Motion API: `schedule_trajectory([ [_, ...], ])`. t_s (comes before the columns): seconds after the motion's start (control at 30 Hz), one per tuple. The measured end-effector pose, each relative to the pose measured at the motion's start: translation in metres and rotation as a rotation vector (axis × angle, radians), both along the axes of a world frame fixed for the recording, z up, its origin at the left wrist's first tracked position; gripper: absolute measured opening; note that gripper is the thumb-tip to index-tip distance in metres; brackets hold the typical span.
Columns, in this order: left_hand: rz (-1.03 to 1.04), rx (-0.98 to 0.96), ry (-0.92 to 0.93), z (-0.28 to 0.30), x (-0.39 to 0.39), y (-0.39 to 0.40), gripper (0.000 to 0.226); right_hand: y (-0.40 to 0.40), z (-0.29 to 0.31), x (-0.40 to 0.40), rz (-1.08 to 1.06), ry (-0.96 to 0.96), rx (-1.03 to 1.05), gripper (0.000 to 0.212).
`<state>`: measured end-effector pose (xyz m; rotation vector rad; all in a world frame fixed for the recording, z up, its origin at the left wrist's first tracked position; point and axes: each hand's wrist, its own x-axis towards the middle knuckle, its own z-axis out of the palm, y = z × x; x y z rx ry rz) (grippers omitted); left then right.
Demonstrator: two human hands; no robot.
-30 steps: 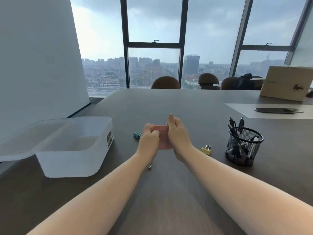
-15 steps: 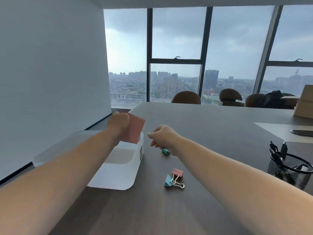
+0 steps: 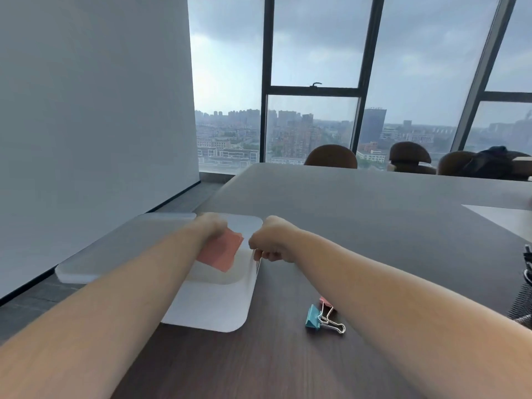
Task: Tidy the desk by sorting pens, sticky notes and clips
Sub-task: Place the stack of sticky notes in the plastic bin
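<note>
Desk (image 3: 374,226), dark wood-grain, fills lower and mid frame, running back to big windows w/ city view at top centre and right. Brown chair backs (image 3: 331,156) line its far edge. White translucent plastic bin (image 3: 218,306) sits at desk's left edge, centre-left of frame, w/ its lid (image 3: 123,246) lying just beside it on the left, partly overhanging the desk edge.

Left hand (image 3: 213,226), mid frame and blurred, is closed on a pink sticky-note pad (image 3: 220,253), gripped at its upper edge; pad hangs tilted over the bin's open top, inside the rim outline as seen from here. Can't tell if pad touches the bin floor.

Right hand (image 3: 272,243), just right of the pad, is curled into a loose fist at the bin's right rim; nothing seen in it, though fingertips are turned under so can't tell for sure.

Teal binder clip (image 3: 312,318) lies on desk lower centre-right, touching a pink binder clip (image 3: 326,302) mostly hidden by right forearm. Black mesh pen cup (image 3: 525,300) at right frame edge, cut off.
</note>
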<state>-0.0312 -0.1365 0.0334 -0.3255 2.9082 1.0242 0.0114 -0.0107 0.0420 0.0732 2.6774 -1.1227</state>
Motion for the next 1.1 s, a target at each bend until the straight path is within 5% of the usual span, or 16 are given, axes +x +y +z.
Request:
schedule_trajectory([
  [0.2,-0.013,-0.295,-0.074,-0.027,-0.013,-0.004,0.052,0.001,-0.002,-0.007,0.009,-0.07,-0.023,0.02],
  [0.4,-0.1,-0.734,0.122,-0.036,-0.017,-0.004,0.048,0.003,-0.004,-0.009,0.06,-0.089,-0.005,0.026],
  [0.6,-0.306,-0.67,-0.049,-0.049,-0.021,0.004,0.046,0.004,-0.007,-0.012,0.081,-0.058,0.008,0.024],
  [0.83,-0.365,-0.692,0.03,-0.057,-0.033,-0.001,0.023,0.007,-0.009,-0.014,0.104,-0.07,-0.009,0.023],
  [1.1,-0.488,-0.747,0.005,-0.059,-0.036,0.002,0.025,0.008,-0.01,-0.014,0.112,-0.064,-0.02,0.021],
])
